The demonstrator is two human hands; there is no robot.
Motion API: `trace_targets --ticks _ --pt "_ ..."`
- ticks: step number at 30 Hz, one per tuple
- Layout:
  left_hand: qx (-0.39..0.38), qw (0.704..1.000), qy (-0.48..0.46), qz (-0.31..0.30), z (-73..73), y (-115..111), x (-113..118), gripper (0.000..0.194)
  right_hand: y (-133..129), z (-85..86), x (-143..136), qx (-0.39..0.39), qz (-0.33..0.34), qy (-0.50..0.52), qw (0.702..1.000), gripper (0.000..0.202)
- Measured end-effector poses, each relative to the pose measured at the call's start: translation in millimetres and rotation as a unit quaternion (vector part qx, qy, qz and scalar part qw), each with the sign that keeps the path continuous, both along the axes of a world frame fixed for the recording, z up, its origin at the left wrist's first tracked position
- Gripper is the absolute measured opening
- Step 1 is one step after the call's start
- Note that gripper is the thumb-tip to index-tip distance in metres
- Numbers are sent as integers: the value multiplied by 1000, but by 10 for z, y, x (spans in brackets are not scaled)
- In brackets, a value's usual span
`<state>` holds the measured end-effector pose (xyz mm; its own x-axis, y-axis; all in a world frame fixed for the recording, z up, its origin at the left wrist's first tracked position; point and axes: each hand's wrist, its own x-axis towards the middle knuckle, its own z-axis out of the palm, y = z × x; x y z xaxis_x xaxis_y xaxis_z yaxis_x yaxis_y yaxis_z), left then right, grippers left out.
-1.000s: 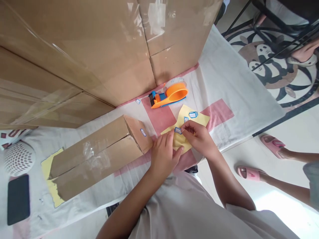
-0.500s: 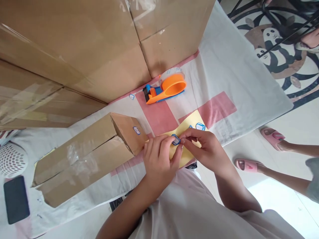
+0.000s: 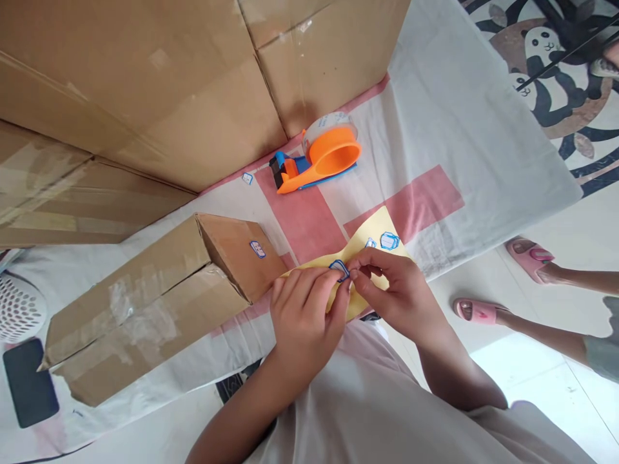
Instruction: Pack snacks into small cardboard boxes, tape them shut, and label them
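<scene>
Both forearms come in from the near edge and meet over the front of the worktop (image 3: 449, 129), wrists bent inward. The left hand (image 3: 302, 319) has its fingers curled and pinches the curled edge of a yellow backing sheet (image 3: 370, 232). The right hand (image 3: 399, 293) is narrowed to a pinch on a small blue-bordered sticker (image 3: 339, 269) at that same edge, so the fingertips of the two hands almost touch. Two more stickers (image 3: 389, 241) sit further out on the sheet, which lies on the cloth near the front edge.

Just left of the left hand stands the end of a long cardboard box (image 3: 145, 303) bearing its own label (image 3: 258, 249). Beyond the sheet lies bare pink-and-white cloth up to an orange tape dispenser (image 3: 324, 161), which rests close against a wall of large cartons (image 3: 159, 84). The right side of the worktop is open cloth out to its edge. On the floor to the right stand another person's feet in pink slippers (image 3: 527, 252)
</scene>
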<state>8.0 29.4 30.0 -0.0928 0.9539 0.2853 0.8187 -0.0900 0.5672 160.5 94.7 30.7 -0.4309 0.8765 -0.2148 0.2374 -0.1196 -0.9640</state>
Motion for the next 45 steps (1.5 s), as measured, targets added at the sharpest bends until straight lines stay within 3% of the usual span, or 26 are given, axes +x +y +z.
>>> trace_targets --ticks 6,14,25,45 --pt "-24 999 -23 4 12 -6 8 6 -26 -24 6 45 15 -3 999 13" --pt "-111 983 -143 1 78 16 -1 11 -79 -6 20 107 27 -30 993 11" --pt "-128 977 -168 32 45 0 1 14 -94 -111 -20 179 7 -75 981 11" --pt "-143 971 -183 49 24 -15 -49 17 -52 -181 -10 152 -2 -83 985 14"
